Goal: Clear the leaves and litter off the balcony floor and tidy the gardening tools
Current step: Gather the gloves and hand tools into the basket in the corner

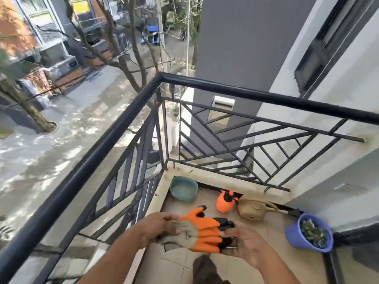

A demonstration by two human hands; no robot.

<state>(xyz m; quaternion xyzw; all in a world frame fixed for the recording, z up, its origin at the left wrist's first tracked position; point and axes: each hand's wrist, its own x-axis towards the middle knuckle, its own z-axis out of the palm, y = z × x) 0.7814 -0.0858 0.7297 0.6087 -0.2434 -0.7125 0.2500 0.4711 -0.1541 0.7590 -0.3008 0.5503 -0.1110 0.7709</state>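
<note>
The orange gardening gloves, with black fingertips and grey-beige cuffs, are held up above the balcony floor, stretched between both hands. The left hand pinches the cuff end, its thumb on top of the fabric. The right hand supports the fingertip end from below, thumb pressed onto the black tips, fingers curled beneath.

On the tiled floor beyond the gloves stand an orange spray bottle with a black pump head and, just beside it to the right, a tan watering can lying near the raised ledge. A teal basin sits tilted in the corner against the ledge. Further right, a purple bucket holds dried leaves.

A black metal railing with diagonal bars borders the balcony on two sides. Below it lie a paved street and bare tree trunks.
</note>
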